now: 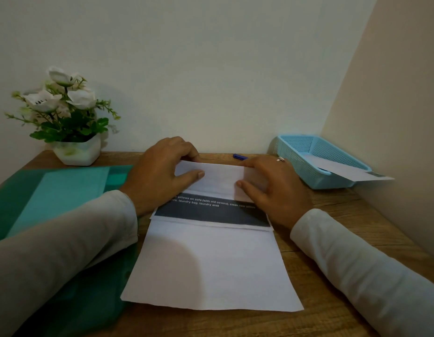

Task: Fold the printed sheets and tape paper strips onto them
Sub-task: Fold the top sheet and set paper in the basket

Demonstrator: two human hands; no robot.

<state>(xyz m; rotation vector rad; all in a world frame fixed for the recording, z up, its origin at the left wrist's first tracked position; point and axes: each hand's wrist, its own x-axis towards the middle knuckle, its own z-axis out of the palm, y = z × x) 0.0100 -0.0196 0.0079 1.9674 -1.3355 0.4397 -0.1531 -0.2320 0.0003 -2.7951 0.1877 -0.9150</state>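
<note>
Desk, left hand, right hand gripping sheet

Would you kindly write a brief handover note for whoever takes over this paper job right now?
Left hand: grips the folded top flap of the printed sheet at its left end, thumb on top.
Right hand: holds the flap's right end, thumb on top.
The sheet lies on the desk; a paper piece sticks out of the blue basket.
Done: top fold begun. Left: crease it, tape strips on; no tape in view.
</note>
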